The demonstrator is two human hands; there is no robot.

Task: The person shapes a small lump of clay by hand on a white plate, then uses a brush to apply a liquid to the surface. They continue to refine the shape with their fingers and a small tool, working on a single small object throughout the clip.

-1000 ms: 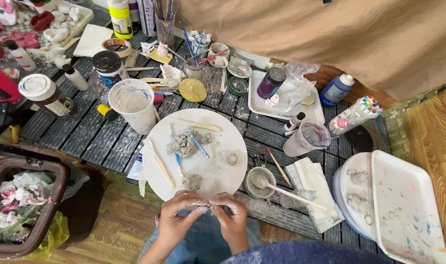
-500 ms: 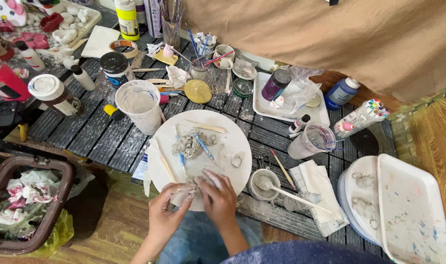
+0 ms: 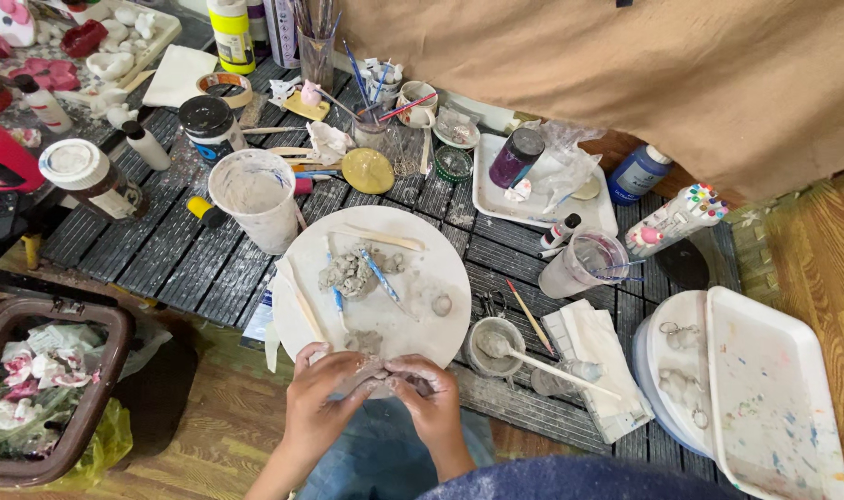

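Observation:
My left hand [image 3: 323, 398] and my right hand [image 3: 430, 396] meet at the near rim of a round white board [image 3: 422, 250], fingers pinched together on a small grey lump of clay [image 3: 370, 378]. Both hands are smeared with clay. On the board lie a larger heap of grey clay [image 3: 351, 272], a small clay ball [image 3: 442, 305], two blue-handled tools [image 3: 379, 276] and wooden sticks [image 3: 383, 239]. Most of the held lump is hidden by my fingers.
The dark slatted table [image 3: 154, 250] carries a white bucket [image 3: 253, 197], a clay-water cup with a brush [image 3: 493, 344], a clear cup [image 3: 584, 263], paint bottles [image 3: 231, 33], a brush jar [image 3: 316, 51] and white trays [image 3: 774, 398]. A brown bin [image 3: 43, 389] stands at lower left.
My right hand drew back from the board and rejoined the left at the near rim, both closed on the clay lump. The view has shifted slightly.

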